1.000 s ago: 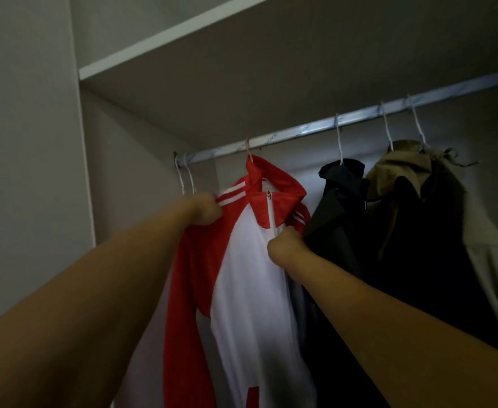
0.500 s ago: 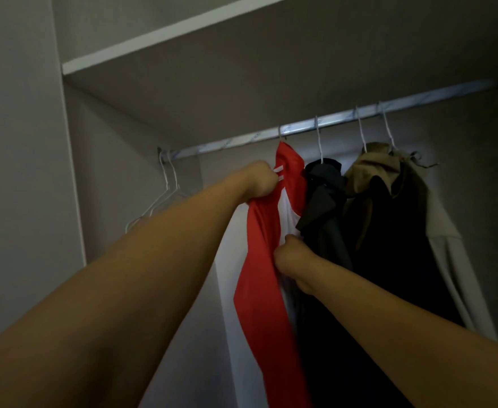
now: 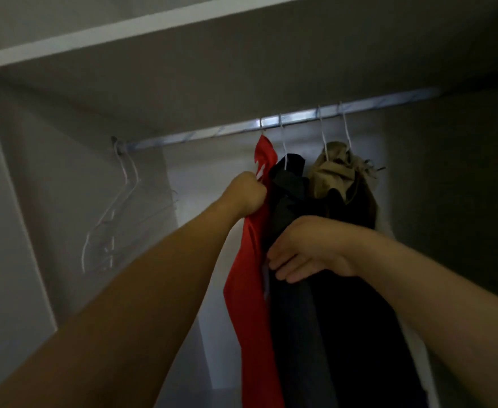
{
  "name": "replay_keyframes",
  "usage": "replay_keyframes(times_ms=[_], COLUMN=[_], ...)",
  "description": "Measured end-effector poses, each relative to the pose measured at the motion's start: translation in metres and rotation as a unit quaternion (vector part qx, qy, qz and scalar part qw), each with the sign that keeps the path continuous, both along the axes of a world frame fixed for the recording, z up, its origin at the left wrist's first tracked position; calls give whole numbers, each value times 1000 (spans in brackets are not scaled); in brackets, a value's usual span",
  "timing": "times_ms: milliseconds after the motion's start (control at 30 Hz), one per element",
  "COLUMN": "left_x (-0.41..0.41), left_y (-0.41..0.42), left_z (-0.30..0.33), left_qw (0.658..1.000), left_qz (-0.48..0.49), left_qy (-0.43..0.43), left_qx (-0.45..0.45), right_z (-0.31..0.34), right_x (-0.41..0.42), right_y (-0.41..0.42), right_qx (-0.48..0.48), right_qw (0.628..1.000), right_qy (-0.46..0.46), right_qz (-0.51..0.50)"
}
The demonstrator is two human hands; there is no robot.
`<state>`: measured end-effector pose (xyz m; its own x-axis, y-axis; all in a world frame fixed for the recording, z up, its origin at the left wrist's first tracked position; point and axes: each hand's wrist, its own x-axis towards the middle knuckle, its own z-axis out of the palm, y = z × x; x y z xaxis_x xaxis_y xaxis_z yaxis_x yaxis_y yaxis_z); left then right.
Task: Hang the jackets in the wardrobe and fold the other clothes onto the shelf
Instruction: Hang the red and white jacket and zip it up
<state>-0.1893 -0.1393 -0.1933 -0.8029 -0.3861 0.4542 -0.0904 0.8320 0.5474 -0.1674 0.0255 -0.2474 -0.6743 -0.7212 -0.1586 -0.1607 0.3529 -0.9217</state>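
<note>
Two hands: both raised into the wardrobe, centre of the frame.
Left hand (image 3: 246, 194): fist clenched on the shoulder of the red jacket (image 3: 253, 278), just below its collar.
Right hand (image 3: 303, 251): fingers relaxed and spread, laid flat against the dark jacket (image 3: 291, 207) (holding nothing).
Red jacket: hangs edge-on from the rail (image 3: 294, 119), pressed against the dark jacket to its right.
Tan jacket (image 3: 334, 172): right of the dark one, upper centre-right, on the same rail.
Empty hangers (image 3: 115, 207): two white wire ones, left end of the rail, well apart from the jackets.
Shelf (image 3: 130, 33): spans the top of the frame.
</note>
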Motion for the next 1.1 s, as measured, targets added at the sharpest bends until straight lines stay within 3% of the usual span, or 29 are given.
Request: replay_keyframes(times_ms=[100,200,333,400,633,833,1100], left_x=[-5,-4,7,23,113,179,251], left_y=[10,26,38,40,77,126,242], left_z=[-3,3,39,67,120,132,96], left_qw=[999,996,968,960,962,962,931], left_qz=[-9,-18,-39,-23,-120,-183,-277], left_qy=[8,-19,-243,-279,-163,-96,-131], left_qx=[30,84,43,7,-181,-178,-198], right_z=[48,77,108,128,181,211,180], right_x=[-22,-37,-35,-21,65,146,272], right_y=[25,41,60,71,115,173,289], right_qx=[99,110,145,129,144,223,289], right_qw=[994,982,950,943,939,914,896], right_qy=[0,105,247,269,266,259,170], right_qz=[-40,-110,-124,-147,-166,-218,-291])
